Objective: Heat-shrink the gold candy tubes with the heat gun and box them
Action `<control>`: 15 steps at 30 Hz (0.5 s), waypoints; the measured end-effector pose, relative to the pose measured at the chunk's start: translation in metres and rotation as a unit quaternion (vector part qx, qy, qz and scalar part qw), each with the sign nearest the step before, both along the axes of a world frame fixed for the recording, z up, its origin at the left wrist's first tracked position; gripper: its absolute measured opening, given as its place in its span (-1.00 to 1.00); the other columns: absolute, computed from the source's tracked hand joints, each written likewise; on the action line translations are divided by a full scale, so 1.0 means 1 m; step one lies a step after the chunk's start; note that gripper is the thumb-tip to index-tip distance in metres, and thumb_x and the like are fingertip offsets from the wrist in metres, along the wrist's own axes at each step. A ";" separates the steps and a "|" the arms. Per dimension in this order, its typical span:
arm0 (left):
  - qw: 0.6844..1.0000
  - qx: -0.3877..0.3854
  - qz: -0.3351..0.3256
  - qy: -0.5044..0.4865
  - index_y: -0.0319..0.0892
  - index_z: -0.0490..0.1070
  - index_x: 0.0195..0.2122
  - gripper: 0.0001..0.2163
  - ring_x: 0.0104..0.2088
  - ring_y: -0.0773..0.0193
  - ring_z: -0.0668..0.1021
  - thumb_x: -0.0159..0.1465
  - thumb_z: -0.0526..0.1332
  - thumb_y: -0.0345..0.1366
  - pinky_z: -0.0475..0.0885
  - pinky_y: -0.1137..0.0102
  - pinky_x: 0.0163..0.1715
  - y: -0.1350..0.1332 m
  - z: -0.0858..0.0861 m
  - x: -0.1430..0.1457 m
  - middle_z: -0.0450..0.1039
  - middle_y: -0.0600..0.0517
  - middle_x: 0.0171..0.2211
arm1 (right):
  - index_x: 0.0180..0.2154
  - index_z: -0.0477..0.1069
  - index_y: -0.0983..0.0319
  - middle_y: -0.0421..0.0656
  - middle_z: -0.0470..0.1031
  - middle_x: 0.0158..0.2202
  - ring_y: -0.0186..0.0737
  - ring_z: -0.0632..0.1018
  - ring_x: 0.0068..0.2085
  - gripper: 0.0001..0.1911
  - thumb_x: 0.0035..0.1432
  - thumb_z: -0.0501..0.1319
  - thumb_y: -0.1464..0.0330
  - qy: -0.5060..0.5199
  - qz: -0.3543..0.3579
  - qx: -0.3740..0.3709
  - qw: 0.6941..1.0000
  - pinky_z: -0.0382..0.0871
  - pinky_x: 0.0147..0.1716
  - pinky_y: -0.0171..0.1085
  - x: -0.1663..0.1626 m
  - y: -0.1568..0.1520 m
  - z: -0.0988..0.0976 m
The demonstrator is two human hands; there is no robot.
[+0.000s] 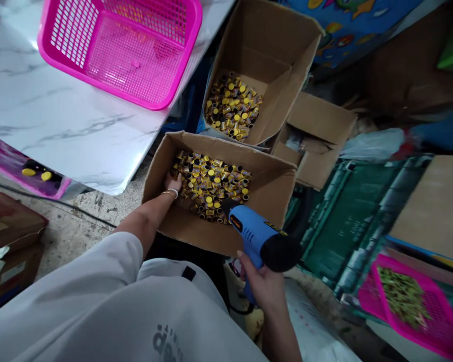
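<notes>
Held the blue heat gun (251,235) in a closed right grip (263,282), nozzle (229,206) pointed far-left at the small yellow cylinders (211,183), with the left grip (172,182), hold untellable, at their left edge.

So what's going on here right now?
A person's right hand holds a blue heat gun, its nozzle pointed into a cardboard box of small yellow pieces. Their left hand is inside the box's left end; whether it grips anything is unclear. A second box with similar pieces stands just beyond.
</notes>
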State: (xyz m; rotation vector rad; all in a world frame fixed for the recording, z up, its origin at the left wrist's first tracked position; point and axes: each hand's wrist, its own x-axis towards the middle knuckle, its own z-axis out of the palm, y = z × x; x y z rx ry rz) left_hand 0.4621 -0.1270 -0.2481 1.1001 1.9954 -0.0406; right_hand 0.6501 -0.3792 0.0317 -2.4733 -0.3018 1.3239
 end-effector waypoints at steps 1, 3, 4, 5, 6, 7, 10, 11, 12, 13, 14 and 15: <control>1.000 -0.007 -0.018 0.012 -0.14 0.05 0.39 -0.32 0.28 -0.02 0.33 0.32 0.13 0.04 0.22 0.21 0.26 -0.001 -0.005 0.004 0.24 -0.21 0.29 | -0.62 0.36 0.19 -0.12 0.42 -0.68 -0.17 0.48 -0.60 -0.53 -0.06 0.29 -0.06 0.004 -0.005 0.008 1.000 0.36 -0.56 -0.25 -0.002 -0.001 0.000; 0.998 -0.051 -0.047 -0.002 -0.06 0.01 0.42 -0.28 0.26 -0.01 0.36 0.31 0.10 0.14 0.26 0.22 0.22 -0.012 -0.012 0.019 0.25 -0.16 0.29 | -0.57 0.39 0.21 -0.12 0.44 -0.67 -0.18 0.48 -0.61 -0.54 -0.08 0.30 -0.06 0.014 -0.024 0.011 1.000 0.37 -0.56 -0.25 -0.004 -0.002 0.000; 0.995 -0.074 -0.070 -0.015 -0.04 -0.02 0.43 -0.25 0.26 -0.01 0.38 0.30 0.08 0.17 0.28 0.23 0.21 -0.022 -0.012 0.029 0.25 -0.16 0.29 | -0.55 0.40 0.22 -0.12 0.44 -0.66 -0.17 0.47 -0.61 -0.53 -0.10 0.30 -0.07 0.018 -0.035 0.004 0.999 0.37 -0.57 -0.25 -0.005 -0.002 -0.001; 0.990 -0.094 -0.104 -0.031 -0.05 -0.05 0.44 -0.23 0.25 -0.01 0.38 0.29 0.09 0.18 0.28 0.24 0.20 -0.035 -0.010 0.039 0.25 -0.16 0.29 | -0.55 0.40 0.22 -0.11 0.44 -0.66 -0.17 0.47 -0.62 -0.52 -0.12 0.30 -0.09 0.020 -0.044 -0.008 0.999 0.37 -0.58 -0.25 -0.005 -0.003 -0.001; 0.981 -0.111 -0.152 -0.051 -0.05 -0.05 0.44 -0.22 0.25 -0.02 0.38 0.28 0.10 0.18 0.28 0.24 0.20 -0.049 -0.006 0.047 0.24 -0.17 0.30 | -0.55 0.40 0.22 -0.11 0.45 -0.66 -0.17 0.48 -0.62 -0.50 -0.14 0.30 -0.10 0.020 -0.049 -0.021 0.998 0.37 -0.58 -0.25 -0.004 -0.003 -0.002; 0.966 -0.131 -0.210 -0.073 -0.03 -0.02 0.43 -0.22 0.25 -0.03 0.38 0.27 0.12 0.19 0.27 0.22 0.21 -0.065 0.000 0.055 0.21 -0.17 0.32 | -0.56 0.39 0.22 -0.11 0.44 -0.66 -0.16 0.48 -0.61 -0.49 -0.15 0.30 -0.11 0.018 -0.049 -0.030 0.998 0.37 -0.58 -0.25 -0.003 -0.004 -0.002; 0.900 -0.164 -0.383 -0.127 0.10 0.02 0.41 -0.25 0.24 -0.13 0.38 0.24 0.16 0.17 0.27 0.09 0.20 -0.114 0.023 0.066 0.09 -0.14 0.37 | -0.61 0.38 0.22 -0.10 0.45 -0.66 -0.15 0.50 -0.59 -0.48 -0.14 0.29 -0.12 0.011 -0.031 -0.044 0.998 0.39 -0.54 -0.25 0.004 -0.005 0.000; 0.881 -0.150 -0.432 -0.123 0.13 0.04 0.41 -0.30 0.24 -0.17 0.36 0.26 0.14 0.13 0.25 0.01 0.19 -0.130 0.030 0.068 0.06 -0.14 0.39 | -0.61 0.39 0.22 -0.09 0.46 -0.65 -0.14 0.52 -0.57 -0.48 -0.13 0.29 -0.12 0.005 -0.026 -0.044 0.999 0.40 -0.52 -0.25 0.007 -0.006 0.001; 0.858 -0.126 -0.482 -0.123 0.14 0.08 0.39 -0.35 0.25 -0.22 0.33 0.28 0.14 0.08 0.21 -0.08 0.19 -0.144 0.036 0.070 0.05 -0.15 0.39 | -0.61 0.40 0.22 -0.08 0.47 -0.65 -0.13 0.53 -0.56 -0.48 -0.12 0.30 -0.11 0.000 -0.025 -0.042 0.999 0.41 -0.50 -0.25 0.009 -0.007 0.003; 0.832 -0.096 -0.530 -0.134 0.12 0.16 0.36 -0.40 0.26 -0.24 0.31 0.29 0.15 0.02 0.18 -0.15 0.19 -0.156 0.040 0.073 0.09 -0.16 0.37 | -0.59 0.41 0.23 -0.08 0.48 -0.64 -0.13 0.53 -0.55 -0.49 -0.11 0.31 -0.10 -0.004 -0.029 -0.039 0.999 0.42 -0.50 -0.24 0.011 -0.008 0.006; 0.803 -0.063 -0.571 -0.159 0.07 0.25 0.31 -0.46 0.26 -0.24 0.30 0.29 0.16 -0.05 0.14 -0.19 0.19 -0.166 0.042 0.077 0.16 -0.19 0.33 | -0.58 0.43 0.24 -0.08 0.48 -0.63 -0.13 0.53 -0.56 -0.49 -0.10 0.31 -0.10 -0.004 -0.037 -0.034 0.999 0.42 -0.50 -0.24 0.012 -0.009 0.008; 0.776 -0.028 -0.600 -0.193 0.02 0.36 0.23 -0.53 0.25 -0.21 0.31 0.28 0.18 -0.11 0.14 -0.20 0.20 -0.174 0.043 0.084 0.27 -0.20 0.26 | -0.56 0.43 0.24 -0.08 0.48 -0.63 -0.14 0.52 -0.57 -0.49 -0.09 0.32 -0.09 -0.006 -0.046 -0.024 0.999 0.42 -0.52 -0.24 0.013 -0.011 0.010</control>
